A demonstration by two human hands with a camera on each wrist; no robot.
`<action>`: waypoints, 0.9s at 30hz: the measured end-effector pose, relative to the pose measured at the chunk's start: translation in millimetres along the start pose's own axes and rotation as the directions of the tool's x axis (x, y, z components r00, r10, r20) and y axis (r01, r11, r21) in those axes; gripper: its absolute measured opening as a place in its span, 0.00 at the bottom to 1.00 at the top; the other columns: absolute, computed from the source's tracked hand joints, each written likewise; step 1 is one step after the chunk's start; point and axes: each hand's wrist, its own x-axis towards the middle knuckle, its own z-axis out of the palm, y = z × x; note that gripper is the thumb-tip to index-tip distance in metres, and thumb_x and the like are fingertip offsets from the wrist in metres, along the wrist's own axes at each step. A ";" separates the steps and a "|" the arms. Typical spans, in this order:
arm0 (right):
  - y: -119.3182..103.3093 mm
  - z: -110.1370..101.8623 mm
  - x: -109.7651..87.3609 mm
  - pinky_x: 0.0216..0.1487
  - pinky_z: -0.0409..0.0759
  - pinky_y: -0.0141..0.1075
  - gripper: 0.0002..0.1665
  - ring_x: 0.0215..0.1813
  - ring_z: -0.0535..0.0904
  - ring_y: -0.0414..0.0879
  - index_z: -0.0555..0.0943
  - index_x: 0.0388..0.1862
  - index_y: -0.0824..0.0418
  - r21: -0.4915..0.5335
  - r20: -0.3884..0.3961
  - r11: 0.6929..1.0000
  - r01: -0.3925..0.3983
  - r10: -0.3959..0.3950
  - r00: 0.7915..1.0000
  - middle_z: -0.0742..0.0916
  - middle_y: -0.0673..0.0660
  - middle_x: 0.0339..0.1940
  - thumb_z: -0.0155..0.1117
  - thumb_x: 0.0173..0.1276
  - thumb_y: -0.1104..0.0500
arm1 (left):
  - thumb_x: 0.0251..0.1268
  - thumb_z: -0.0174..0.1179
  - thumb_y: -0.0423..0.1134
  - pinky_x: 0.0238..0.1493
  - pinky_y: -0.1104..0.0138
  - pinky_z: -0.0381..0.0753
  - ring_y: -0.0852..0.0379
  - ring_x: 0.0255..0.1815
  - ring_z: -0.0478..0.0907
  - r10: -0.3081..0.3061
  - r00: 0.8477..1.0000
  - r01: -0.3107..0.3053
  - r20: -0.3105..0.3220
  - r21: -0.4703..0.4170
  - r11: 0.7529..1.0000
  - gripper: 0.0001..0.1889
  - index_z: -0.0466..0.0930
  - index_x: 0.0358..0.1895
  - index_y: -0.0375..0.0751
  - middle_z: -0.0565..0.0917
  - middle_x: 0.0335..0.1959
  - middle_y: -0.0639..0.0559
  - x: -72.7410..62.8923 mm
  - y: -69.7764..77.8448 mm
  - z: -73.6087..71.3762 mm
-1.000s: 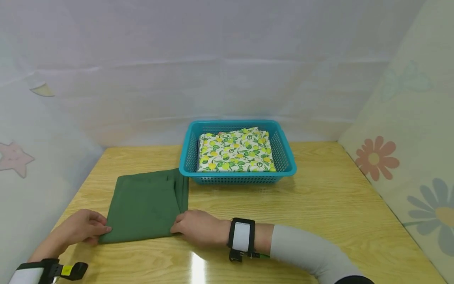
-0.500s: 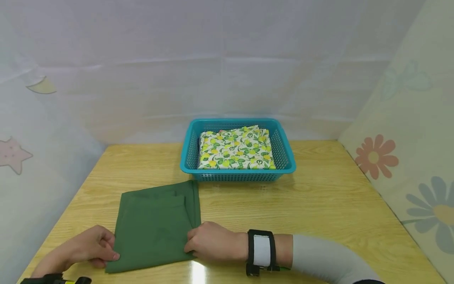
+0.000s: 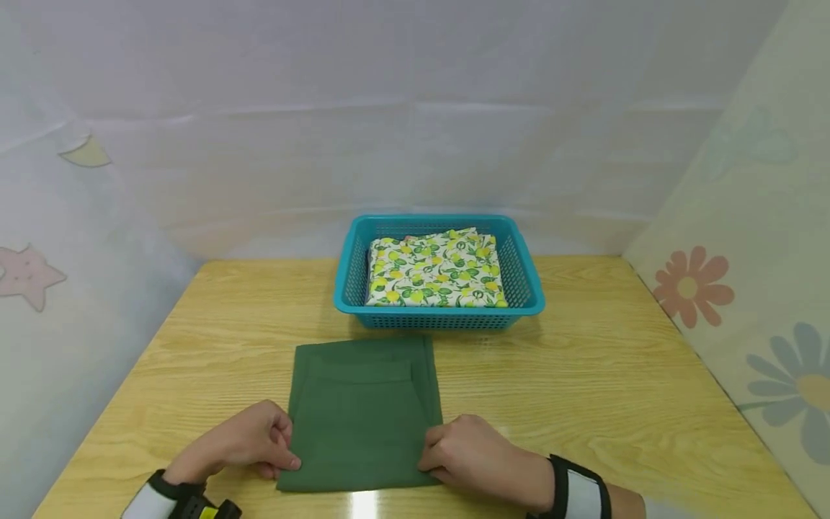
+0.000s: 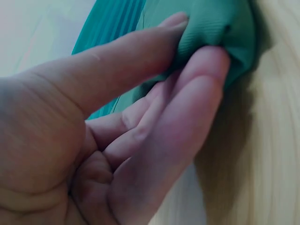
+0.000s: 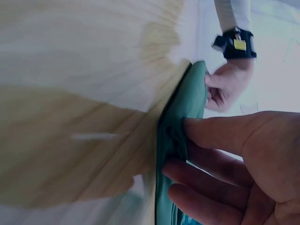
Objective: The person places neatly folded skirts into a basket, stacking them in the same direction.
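Note:
A folded dark green cloth (image 3: 363,425) lies on the wooden table in front of the basket, its layers stepped along the far and right edges. My left hand (image 3: 259,441) pinches its near left corner; in the left wrist view the thumb and index finger (image 4: 201,70) squeeze a bunched bit of the fabric. At the near right corner, my right hand (image 3: 470,454) grips the cloth's edge. The right wrist view shows that thumb (image 5: 211,131) on one face of the folded layers, with other fingertips at the edge.
Behind the cloth stands a blue plastic basket (image 3: 441,321) holding a folded lemon-print cloth (image 3: 437,274). The wooden table (image 3: 583,382) extends to both sides. Pale fabric walls (image 3: 415,130) enclose the back and sides.
Both hands have moved the green cloth rightward and toward me, out from beside the basket's left corner to in front of it. The cloth now lies straighter. The basket stays put.

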 end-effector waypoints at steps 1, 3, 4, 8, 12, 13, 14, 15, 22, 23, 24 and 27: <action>1.2 -1.4 -8.3 0.30 0.73 0.15 0.12 0.31 0.79 0.26 0.89 0.29 0.43 0.017 -0.018 1.000 -0.020 0.020 1.000 0.84 0.39 0.29 0.72 0.62 0.62 | 0.55 0.74 0.38 0.22 0.65 0.84 0.51 0.20 0.84 0.013 1.000 -0.013 0.008 0.005 1.000 0.16 0.76 0.20 0.37 0.82 0.16 0.44 6.6 4.1 4.6; 4.7 -4.4 -24.3 0.30 0.72 0.15 0.13 0.32 0.78 0.24 0.88 0.27 0.42 0.039 -0.040 0.998 -0.042 0.044 0.998 0.83 0.38 0.28 0.73 0.61 0.63 | 0.55 0.74 0.38 0.21 0.65 0.84 0.52 0.19 0.83 0.047 0.999 -0.048 0.026 0.012 0.999 0.16 0.77 0.20 0.36 0.83 0.16 0.43 19.3 11.1 14.2; 6.8 -5.8 -32.4 0.30 0.71 0.15 0.14 0.31 0.78 0.24 0.87 0.26 0.42 0.049 -0.050 0.997 -0.051 0.054 0.997 0.82 0.38 0.28 0.73 0.60 0.64 | 0.55 0.74 0.38 0.21 0.65 0.84 0.53 0.19 0.83 0.060 0.998 -0.061 0.035 0.014 0.998 0.16 0.77 0.20 0.35 0.83 0.16 0.43 25.5 14.6 19.2; 16.3 -13.2 -61.6 0.31 0.73 0.15 0.14 0.33 0.77 0.22 0.87 0.29 0.40 0.088 -0.069 0.994 -0.063 0.069 0.995 0.83 0.36 0.30 0.74 0.58 0.63 | 0.55 0.74 0.36 0.21 0.66 0.83 0.55 0.18 0.83 0.111 0.992 -0.112 0.061 0.012 0.994 0.15 0.78 0.20 0.34 0.83 0.15 0.44 47.4 27.1 37.9; 23.7 -19.9 -83.8 0.34 0.75 0.17 0.12 0.37 0.77 0.21 0.89 0.34 0.42 0.173 -0.067 0.982 -0.081 0.093 0.993 0.85 0.36 0.34 0.75 0.59 0.62 | 0.55 0.74 0.36 0.20 0.67 0.83 0.57 0.16 0.82 0.142 0.987 -0.144 0.071 0.025 0.989 0.14 0.80 0.20 0.34 0.82 0.14 0.44 62.1 37.1 51.5; 24.7 -21.0 -87.9 0.34 0.76 0.17 0.12 0.38 0.77 0.20 0.89 0.34 0.42 0.186 -0.064 0.979 -0.086 0.099 0.993 0.85 0.36 0.35 0.75 0.59 0.61 | 0.55 0.74 0.35 0.20 0.67 0.82 0.57 0.16 0.82 0.144 0.987 -0.147 0.073 0.028 0.989 0.13 0.80 0.20 0.35 0.82 0.14 0.45 64.7 38.7 53.9; 25.3 -21.8 -91.4 0.34 0.76 0.17 0.11 0.38 0.77 0.20 0.89 0.35 0.42 0.199 -0.059 0.976 -0.092 0.106 0.993 0.85 0.36 0.35 0.75 0.59 0.61 | 0.55 0.74 0.35 0.20 0.67 0.83 0.57 0.16 0.81 0.146 0.987 -0.148 0.074 0.032 0.988 0.13 0.81 0.20 0.35 0.82 0.14 0.45 66.8 39.9 55.9; 25.8 -22.4 -94.3 0.34 0.76 0.17 0.11 0.39 0.77 0.20 0.89 0.35 0.43 0.204 -0.055 0.974 -0.098 0.111 0.992 0.85 0.36 0.36 0.75 0.60 0.61 | 0.54 0.74 0.35 0.20 0.67 0.83 0.57 0.16 0.81 0.145 0.987 -0.148 0.074 0.034 0.988 0.13 0.81 0.20 0.35 0.82 0.14 0.45 68.4 41.1 57.5; 26.3 -24.9 -103.3 0.35 0.77 0.18 0.12 0.40 0.78 0.21 0.89 0.35 0.43 0.207 -0.064 0.973 -0.099 0.115 0.991 0.85 0.36 0.37 0.76 0.59 0.61 | 0.54 0.74 0.35 0.20 0.66 0.83 0.56 0.16 0.82 0.142 0.988 -0.145 0.067 0.039 0.989 0.13 0.80 0.19 0.36 0.83 0.14 0.45 72.1 43.4 63.0; 26.5 -25.3 -103.9 0.35 0.77 0.18 0.12 0.40 0.78 0.22 0.89 0.35 0.43 0.209 -0.063 0.973 -0.099 0.114 0.991 0.85 0.36 0.37 0.76 0.59 0.62 | 0.54 0.74 0.35 0.20 0.65 0.84 0.56 0.17 0.83 0.142 0.988 -0.145 0.066 0.033 0.989 0.13 0.80 0.19 0.36 0.83 0.15 0.45 72.0 43.3 63.4; 26.6 -25.9 -104.6 0.35 0.77 0.18 0.12 0.40 0.78 0.22 0.89 0.35 0.43 0.210 -0.060 0.973 -0.100 0.115 0.992 0.85 0.37 0.37 0.76 0.58 0.62 | 0.55 0.74 0.35 0.21 0.65 0.84 0.56 0.17 0.83 0.139 0.988 -0.141 0.065 0.027 0.990 0.13 0.81 0.20 0.36 0.83 0.15 0.45 71.7 43.1 63.8; 27.7 -28.9 -106.5 0.37 0.78 0.19 0.12 0.41 0.79 0.24 0.89 0.37 0.44 0.252 -0.030 0.961 -0.114 0.126 0.992 0.85 0.38 0.39 0.76 0.59 0.62 | 0.56 0.74 0.37 0.23 0.64 0.85 0.54 0.20 0.84 0.125 0.991 -0.125 0.050 -0.002 0.992 0.11 0.82 0.23 0.36 0.84 0.18 0.45 70.0 42.2 64.4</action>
